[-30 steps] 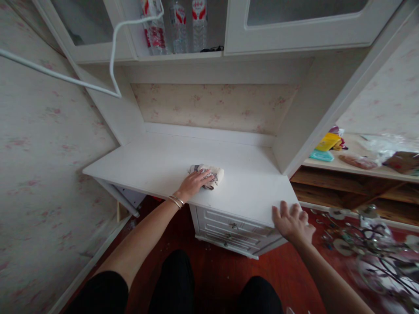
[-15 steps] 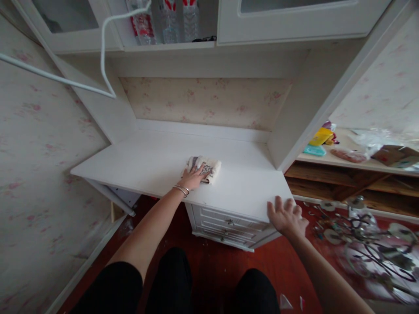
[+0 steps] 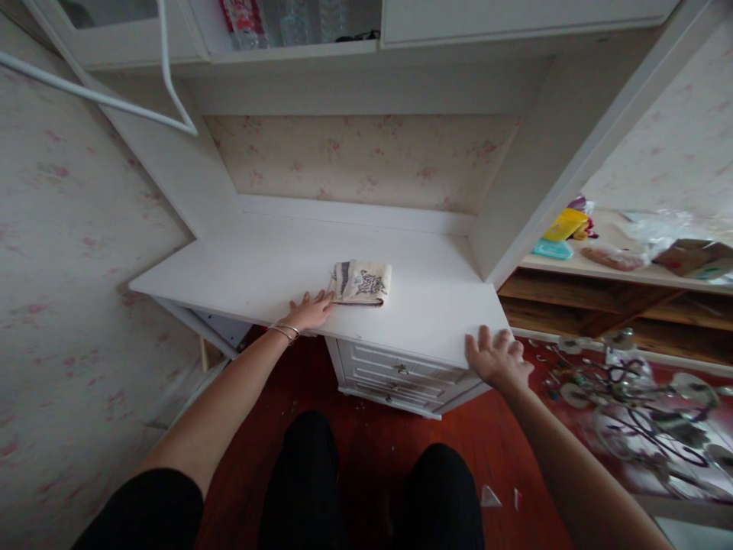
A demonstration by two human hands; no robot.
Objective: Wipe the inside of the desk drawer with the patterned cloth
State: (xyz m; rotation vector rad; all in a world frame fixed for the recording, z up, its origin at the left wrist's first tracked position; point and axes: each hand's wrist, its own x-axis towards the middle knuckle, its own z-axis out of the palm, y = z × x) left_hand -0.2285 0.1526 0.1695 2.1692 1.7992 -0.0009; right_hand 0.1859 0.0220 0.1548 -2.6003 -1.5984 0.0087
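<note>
A folded cloth (image 3: 362,281) with a dark pattern lies on the white desk top (image 3: 263,267). My left hand (image 3: 309,312), with bangles at the wrist, rests flat and open on the desk just left of the cloth, its fingertips at the cloth's near corner. My right hand (image 3: 497,359) lies at the desk's front right corner with its fingers spread over the edge; nothing is in it.
A white drawer unit (image 3: 395,378) stands under the desk. Bottles (image 3: 246,19) stand on the shelf above. A white hanger (image 3: 166,84) hangs at upper left. To the right, a wooden shelf (image 3: 624,279) holds clutter, and a metal light fitting (image 3: 641,405) lies on the red floor.
My left hand has slid back off the cloth toward the desk's front edge, leaving the cloth lying flat. My right hand has stayed at the corner. The view tilted down slightly.
</note>
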